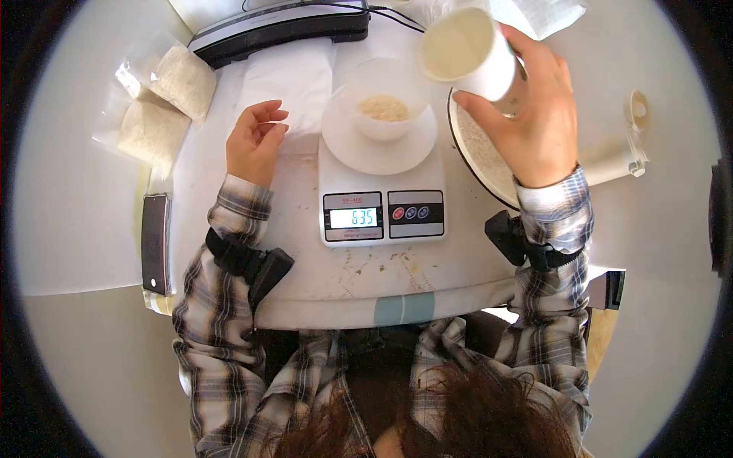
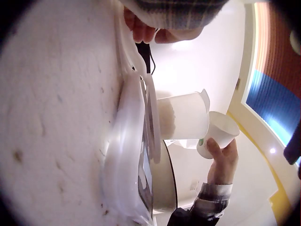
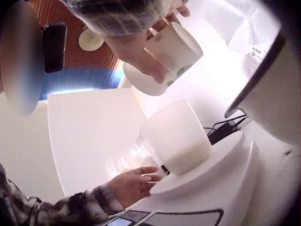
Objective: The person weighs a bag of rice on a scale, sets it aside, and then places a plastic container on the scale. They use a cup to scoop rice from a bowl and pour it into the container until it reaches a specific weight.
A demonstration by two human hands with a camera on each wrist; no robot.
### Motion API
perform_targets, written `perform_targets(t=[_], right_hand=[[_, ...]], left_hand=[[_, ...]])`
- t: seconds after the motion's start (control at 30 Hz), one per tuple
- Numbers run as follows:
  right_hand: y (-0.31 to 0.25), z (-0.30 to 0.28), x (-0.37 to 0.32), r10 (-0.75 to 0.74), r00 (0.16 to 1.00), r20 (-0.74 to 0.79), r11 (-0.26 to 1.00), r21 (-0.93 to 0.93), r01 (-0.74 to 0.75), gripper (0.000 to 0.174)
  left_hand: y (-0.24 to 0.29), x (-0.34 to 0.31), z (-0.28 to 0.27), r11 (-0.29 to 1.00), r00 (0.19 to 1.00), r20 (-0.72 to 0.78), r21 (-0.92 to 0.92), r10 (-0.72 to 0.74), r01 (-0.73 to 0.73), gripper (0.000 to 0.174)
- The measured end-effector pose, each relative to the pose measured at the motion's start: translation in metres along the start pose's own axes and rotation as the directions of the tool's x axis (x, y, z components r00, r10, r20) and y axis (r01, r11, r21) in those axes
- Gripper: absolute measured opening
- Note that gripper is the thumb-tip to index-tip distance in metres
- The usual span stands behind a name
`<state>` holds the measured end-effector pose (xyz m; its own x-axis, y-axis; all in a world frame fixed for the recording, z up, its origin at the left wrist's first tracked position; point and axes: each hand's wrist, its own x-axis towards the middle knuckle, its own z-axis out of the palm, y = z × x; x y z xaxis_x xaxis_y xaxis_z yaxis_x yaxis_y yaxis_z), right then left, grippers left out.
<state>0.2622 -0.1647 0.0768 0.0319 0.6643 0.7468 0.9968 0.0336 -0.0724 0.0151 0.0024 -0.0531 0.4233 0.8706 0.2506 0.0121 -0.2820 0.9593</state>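
Observation:
My right hand (image 1: pixel 540 111) grips a white paper cup (image 1: pixel 500 75) with green print, thumb on one side and fingers on the other. The cup is tilted, its mouth toward the translucent plastic cup (image 2: pixel 188 115) below it. Pale grain (image 1: pixel 383 108) covers the bottom of that plastic cup, which stands on the round platform of a white kitchen scale (image 1: pixel 382 182). Lit digits on the display (image 1: pixel 353 218) look like 635. My left hand (image 1: pixel 254 145) holds nothing; its fingers are loosely bent, left of the scale beside a white bag (image 1: pixel 286 80).
A dark-rimmed basin (image 1: pixel 475 141) of pale grain is right of the scale. Two clear bags of grain (image 1: pixel 153 130) lie far left, above a phone (image 1: pixel 155 244). A black-and-white appliance (image 1: pixel 282 34) with a cable stands behind. A white container (image 1: pixel 611 168) lies at the right.

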Motion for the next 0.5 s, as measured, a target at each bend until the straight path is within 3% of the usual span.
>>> perform_targets(t=[0.03, 0.1, 0.17, 0.27, 0.4, 0.47, 0.5], right_hand=[[0.004, -0.004, -0.003, 0.002, 1.0, -0.002, 1.0, -0.001, -0.002, 0.064], [0.011, -0.013, -0.011, 0.205, 0.977, 0.065, 0.978, 0.033, -0.207, 0.064], [0.031, -0.017, -0.021, 0.258, 0.961, 0.099, 0.965, 0.026, -0.262, 0.068], [0.052, -0.028, -0.032, 0.433, 0.884, 0.174, 0.866, 0.19, -0.462, 0.066], [0.07, -0.047, -0.046, 0.412, 0.884, 0.223, 0.889, 0.118, -0.443, 0.066], [0.074, -0.054, -0.052, 0.336, 0.892, 0.301, 0.941, -0.077, -0.329, 0.066], [0.076, -0.055, -0.055, 0.341, 0.892, 0.297, 0.94, -0.081, -0.332, 0.066]], left_hand=[[-0.001, 0.0, 0.0, 1.0, 1.0, -0.01, -0.016, 0.016, -0.016, 0.03], [0.002, -0.001, 0.0, 1.0, 1.0, -0.016, -0.008, 0.005, -0.005, 0.03], [0.002, -0.001, 0.002, 1.0, 1.0, -0.016, -0.008, -0.003, 0.002, 0.03], [-0.003, 0.0, -0.001, 1.0, 1.0, -0.005, -0.007, 0.001, -0.001, 0.032], [-0.003, 0.0, -0.002, 1.0, 1.0, -0.009, -0.011, -0.009, 0.008, 0.032], [-0.002, 0.0, -0.003, 1.0, 1.0, 0.002, 0.006, -0.004, 0.004, 0.032], [-0.002, 0.0, -0.003, 1.0, 1.0, 0.008, 0.004, -0.001, 0.001, 0.032]])
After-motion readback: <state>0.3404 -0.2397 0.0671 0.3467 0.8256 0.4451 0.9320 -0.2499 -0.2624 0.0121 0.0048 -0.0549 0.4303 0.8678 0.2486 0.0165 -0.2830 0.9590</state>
